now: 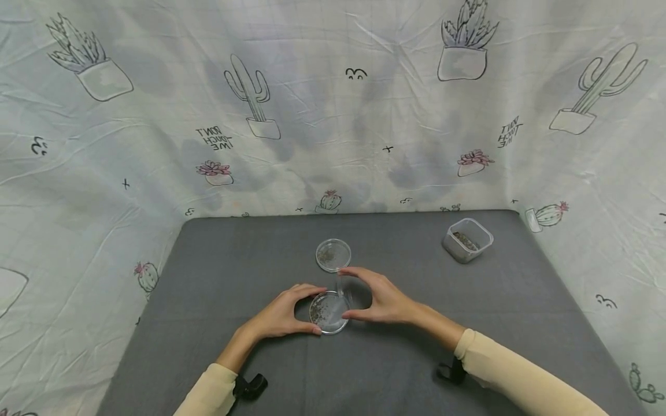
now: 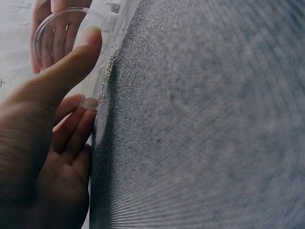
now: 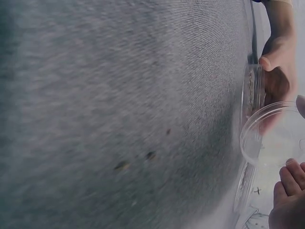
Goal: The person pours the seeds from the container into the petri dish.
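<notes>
On the grey, finely woven table cover (image 1: 426,323), the left hand (image 1: 281,315) curls its thumb and fingers around the rim of a round, shallow clear plastic dish (image 1: 328,312) that holds a scatter of small dark specks. The dish lies flat near the front middle of the table. The right hand (image 1: 380,300) pinches a thin, round transparent lid (image 1: 343,287) between thumb and fingertips, holding it tilted on edge just above the dish's right side. A second round clear dish (image 1: 333,255) with similar specks sits flat just behind them. Well apart, toward the back right, stands a small square clear tub (image 1: 467,240) with rounded corners and dark bits inside. Wrinkled cloth printed with cactus drawings (image 1: 156,115) surrounds the table.
</notes>
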